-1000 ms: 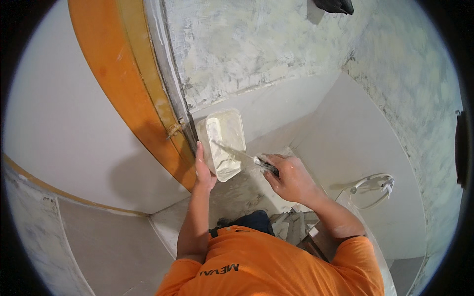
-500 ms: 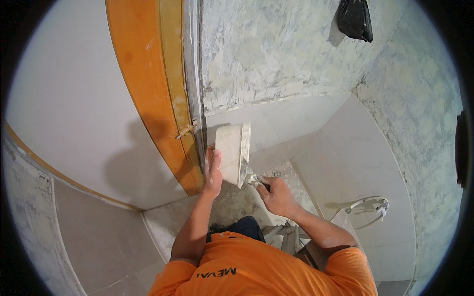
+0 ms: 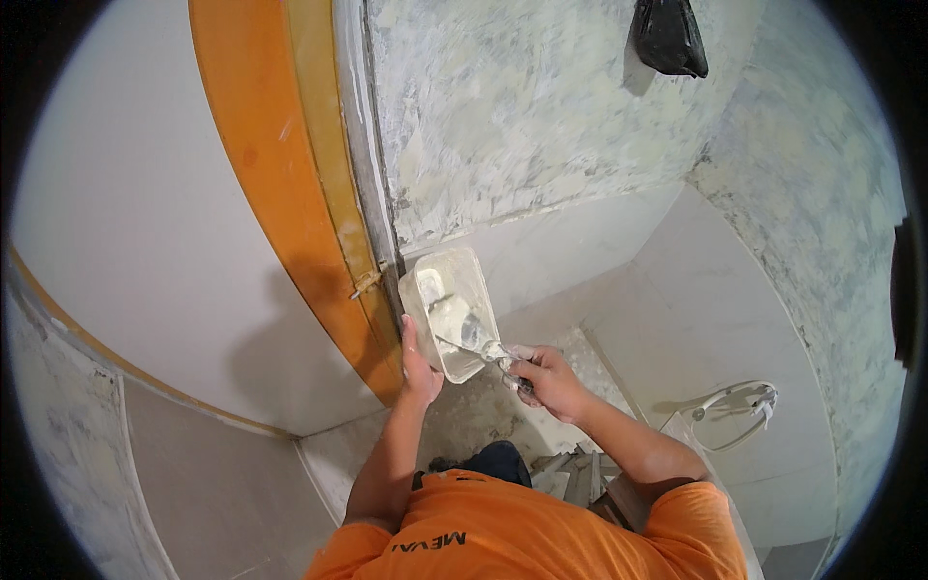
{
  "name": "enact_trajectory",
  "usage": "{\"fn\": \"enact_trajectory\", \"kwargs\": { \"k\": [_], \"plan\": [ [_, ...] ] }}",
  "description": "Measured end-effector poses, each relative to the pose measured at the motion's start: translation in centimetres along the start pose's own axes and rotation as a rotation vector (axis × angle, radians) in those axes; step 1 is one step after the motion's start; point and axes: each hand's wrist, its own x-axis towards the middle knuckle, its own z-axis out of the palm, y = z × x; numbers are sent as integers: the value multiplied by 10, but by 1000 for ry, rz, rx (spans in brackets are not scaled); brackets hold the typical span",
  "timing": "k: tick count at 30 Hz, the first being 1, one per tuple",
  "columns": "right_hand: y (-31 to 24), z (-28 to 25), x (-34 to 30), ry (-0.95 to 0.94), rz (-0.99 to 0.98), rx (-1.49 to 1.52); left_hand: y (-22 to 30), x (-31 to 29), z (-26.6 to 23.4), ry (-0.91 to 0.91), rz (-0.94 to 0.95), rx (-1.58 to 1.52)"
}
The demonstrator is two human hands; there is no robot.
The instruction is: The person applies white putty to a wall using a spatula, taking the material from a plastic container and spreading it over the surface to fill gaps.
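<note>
My left hand point(image 3: 421, 369) is closed round the near left side of a white rectangular plastic tub point(image 3: 481, 280), which is tilted so its inside shows. Pale putty point(image 3: 447, 315) clings to the tub's bottom and walls. A putty knife point(image 3: 473, 334) is in my right hand point(image 3: 551, 381), its fingers wrapped round the dark handle. The metal blade reaches over the near rim into the tub and meets the putty. Putty is smeared near the base of the blade and on my right fingers.
An orange door frame point(image 3: 275, 184) with a bolt latch point(image 3: 365, 283) stands left of the tub. Ahead rises a patchily plastered wall point(image 3: 522, 116) with a black plastic bag point(image 3: 669, 39) hanging on it. A white hose point(image 3: 739, 411) hangs on the right wall. Wooden pieces point(image 3: 580, 476) stand below my right arm.
The tub has turned from side-on so its open inside now faces me. The putty knife has gone from the tub's rim to inside it, and my right hand has shifted slightly right.
</note>
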Motion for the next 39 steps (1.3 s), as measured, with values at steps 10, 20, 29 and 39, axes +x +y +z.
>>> {"fn": "enact_trajectory", "kwargs": {
  "k": [10, 20, 29, 39],
  "plan": [
    [-10, -8, -18, 328, -841, -843, -10, 2, -1, -20, -134, -57],
    [-21, -10, -19, 200, -638, -1225, -13, 1, -2, -70, -172, -84],
    [-15, -20, -15, 351, -705, -1192, -8, -9, 4, -41, -234, 100],
    [-1, -17, -22, 187, -646, -1281, 5, -8, 2, 10, -45, 114]
  ]
}}
